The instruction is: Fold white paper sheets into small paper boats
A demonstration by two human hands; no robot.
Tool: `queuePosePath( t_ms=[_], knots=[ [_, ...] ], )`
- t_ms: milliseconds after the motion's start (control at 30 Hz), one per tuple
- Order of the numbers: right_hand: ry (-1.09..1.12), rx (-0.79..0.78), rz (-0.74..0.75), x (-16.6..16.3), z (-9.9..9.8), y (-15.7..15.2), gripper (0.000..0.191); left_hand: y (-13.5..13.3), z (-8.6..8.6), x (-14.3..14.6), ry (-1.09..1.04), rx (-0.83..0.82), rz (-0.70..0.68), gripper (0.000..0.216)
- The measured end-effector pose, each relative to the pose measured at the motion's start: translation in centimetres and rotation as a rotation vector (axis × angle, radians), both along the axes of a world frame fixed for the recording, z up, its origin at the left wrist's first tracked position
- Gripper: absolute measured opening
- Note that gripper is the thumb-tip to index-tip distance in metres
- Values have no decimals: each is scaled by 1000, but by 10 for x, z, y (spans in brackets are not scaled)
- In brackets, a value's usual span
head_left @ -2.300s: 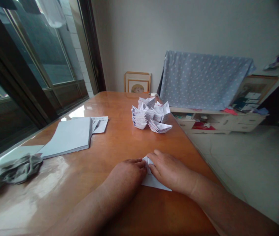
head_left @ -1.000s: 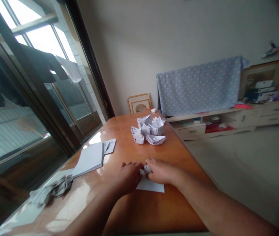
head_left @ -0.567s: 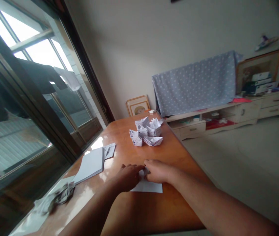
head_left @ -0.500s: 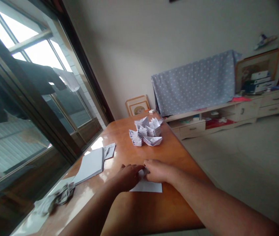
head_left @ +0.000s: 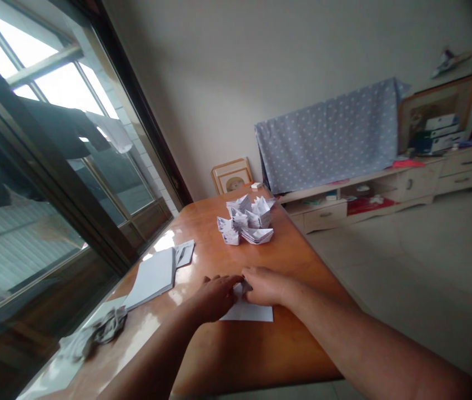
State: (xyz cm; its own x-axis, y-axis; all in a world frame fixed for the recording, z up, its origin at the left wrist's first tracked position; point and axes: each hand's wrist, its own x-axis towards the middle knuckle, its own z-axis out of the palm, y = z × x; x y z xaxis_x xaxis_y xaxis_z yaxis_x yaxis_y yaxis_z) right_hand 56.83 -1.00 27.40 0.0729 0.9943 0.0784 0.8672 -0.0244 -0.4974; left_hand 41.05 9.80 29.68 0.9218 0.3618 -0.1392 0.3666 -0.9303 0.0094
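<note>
A sheet of white paper (head_left: pixel 249 313) lies on the wooden table in front of me, its far part covered by my hands. My left hand (head_left: pixel 217 294) rests on its left side, fingers closed at the paper's far end. From the right, my right hand (head_left: pixel 263 286) meets it there, fingers curled on the same paper. The fingertips nearly touch, and a raised or folded bit of paper shows between them. Beyond the hands stand several stacks of folded paper boats (head_left: pixel 246 219).
On the left of the table (head_left: pixel 202 222) lie a stack of white paper (head_left: pixel 152 278), a smaller printed sheet with a pen (head_left: pixel 184 254) and a crumpled grey cloth (head_left: pixel 109 325). A small white box (head_left: pixel 256 186) sits at the far end. A low cabinet (head_left: pixel 327 216) stands beyond.
Both hands stay at the far part of the paper with hardly any movement. The whole view has shifted slightly.
</note>
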Motion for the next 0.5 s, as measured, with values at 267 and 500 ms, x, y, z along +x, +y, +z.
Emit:
queuePosePath(
  t_ms=[267, 500],
  knots=[
    [-30, 8, 10, 1, -3, 1, 29, -1, 4, 2, 13, -16, -25, 50],
    [-18, 21, 4, 0, -4, 1, 31, -5, 5, 2, 15, -6, 8, 49]
  ],
)
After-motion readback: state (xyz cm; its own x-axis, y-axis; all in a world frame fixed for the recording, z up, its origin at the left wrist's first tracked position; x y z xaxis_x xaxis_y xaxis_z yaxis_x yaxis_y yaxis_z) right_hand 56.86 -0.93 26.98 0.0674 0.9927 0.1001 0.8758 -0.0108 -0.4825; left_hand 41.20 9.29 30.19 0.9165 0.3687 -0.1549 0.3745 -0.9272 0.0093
